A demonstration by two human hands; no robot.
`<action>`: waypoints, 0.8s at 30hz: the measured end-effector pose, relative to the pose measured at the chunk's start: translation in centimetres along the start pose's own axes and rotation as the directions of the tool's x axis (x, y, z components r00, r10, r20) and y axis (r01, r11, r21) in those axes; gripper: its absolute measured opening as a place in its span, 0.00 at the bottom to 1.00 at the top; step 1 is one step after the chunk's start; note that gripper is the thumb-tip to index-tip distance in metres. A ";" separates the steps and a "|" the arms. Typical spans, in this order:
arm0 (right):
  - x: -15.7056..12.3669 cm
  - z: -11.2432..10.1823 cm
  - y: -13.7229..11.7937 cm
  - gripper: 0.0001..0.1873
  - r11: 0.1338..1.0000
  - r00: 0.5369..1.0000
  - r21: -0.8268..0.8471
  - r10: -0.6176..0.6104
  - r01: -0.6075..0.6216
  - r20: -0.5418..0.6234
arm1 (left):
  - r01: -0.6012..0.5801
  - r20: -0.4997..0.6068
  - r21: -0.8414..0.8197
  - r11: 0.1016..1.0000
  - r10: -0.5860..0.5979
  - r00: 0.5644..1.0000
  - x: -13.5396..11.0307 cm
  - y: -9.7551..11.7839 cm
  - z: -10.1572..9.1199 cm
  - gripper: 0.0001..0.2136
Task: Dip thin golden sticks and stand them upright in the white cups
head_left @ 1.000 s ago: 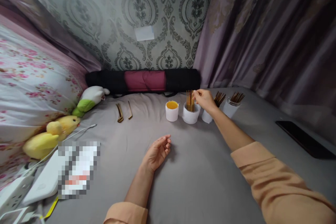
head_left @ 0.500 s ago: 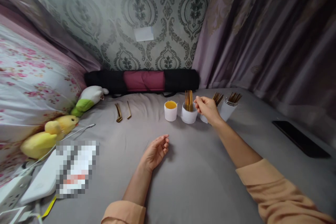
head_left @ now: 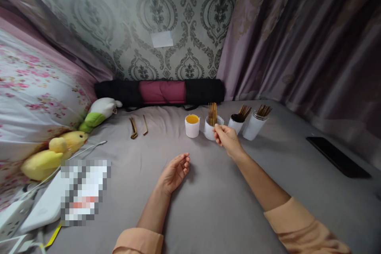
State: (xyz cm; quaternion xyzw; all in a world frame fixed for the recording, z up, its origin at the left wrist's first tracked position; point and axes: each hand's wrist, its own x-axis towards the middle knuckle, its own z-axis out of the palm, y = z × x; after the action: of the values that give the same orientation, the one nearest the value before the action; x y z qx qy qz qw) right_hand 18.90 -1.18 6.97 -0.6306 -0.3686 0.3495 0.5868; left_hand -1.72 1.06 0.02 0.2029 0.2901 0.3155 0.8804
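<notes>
Fingers (head_left: 218,131) of the right hand (head_left: 229,140), narrowed before the white cup (head_left: 209,131) of upright sticks (head_left: 212,113) right of frame centre, grip unclear: a light, level touch should best keep the cup from tipping.

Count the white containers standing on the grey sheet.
4, in a row: the yellow-mouthed cup leftmost; the second cup, partly hidden by the right hand; the dark-mouthed cup; and the tall jar rightmost.
</notes>
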 end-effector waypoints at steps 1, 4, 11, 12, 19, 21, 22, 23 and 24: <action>-0.2 0.3 0.3 0.16 1.000 1.000 0.005 0.009 -0.009 0.007 | 0.002 -0.001 -0.001 1.000 -0.002 1.000 0.0 0.0 0.0 0.06; -0.6 1.0 1.0 0.17 0.999 0.999 0.005 0.035 -0.035 0.016 | 0.000 0.001 -0.003 1.000 0.000 1.000 0.0 0.0 0.1 0.06; -1.4 2.7 2.3 0.17 0.993 0.995 0.064 0.097 -0.099 0.028 | 0.002 -0.003 -0.014 1.000 -0.002 1.000 0.1 0.0 -0.1 0.06; -1.5 3.0 2.6 0.18 0.991 0.994 0.081 0.107 -0.109 0.026 | 0.000 -0.001 -0.014 1.000 0.000 1.000 0.1 0.0 -0.2 0.06; -1.9 4.5 4.9 0.18 0.977 0.985 0.130 0.167 -0.170 0.032 | -0.003 0.009 -0.034 0.999 0.004 1.000 0.2 -0.1 -0.5 0.06; -1.9 4.7 5.5 0.18 0.980 0.986 0.114 0.164 -0.166 0.021 | -0.003 0.007 -0.038 0.999 0.003 1.000 0.1 -0.1 -0.4 0.06; -1.8 4.8 5.8 0.18 0.981 0.987 0.104 0.161 -0.161 0.014 | -0.003 0.004 -0.039 0.999 0.003 1.000 0.1 0.0 -0.4 0.06; -1.8 4.9 6.1 0.19 0.983 0.988 0.093 0.157 -0.157 0.008 | -0.005 0.002 -0.040 0.999 0.005 1.000 0.1 0.0 -0.4 0.06; -1.8 5.0 6.4 0.19 0.985 0.988 0.085 0.152 -0.152 0.002 | -0.008 -0.001 -0.042 0.999 0.008 1.000 0.1 0.0 -0.3 0.06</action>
State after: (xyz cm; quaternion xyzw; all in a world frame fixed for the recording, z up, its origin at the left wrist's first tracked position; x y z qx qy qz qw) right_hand 14.07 -0.59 0.29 -0.6322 -0.3028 0.4070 0.5857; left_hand -1.88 1.16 -0.28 0.1855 0.2830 0.3251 0.8831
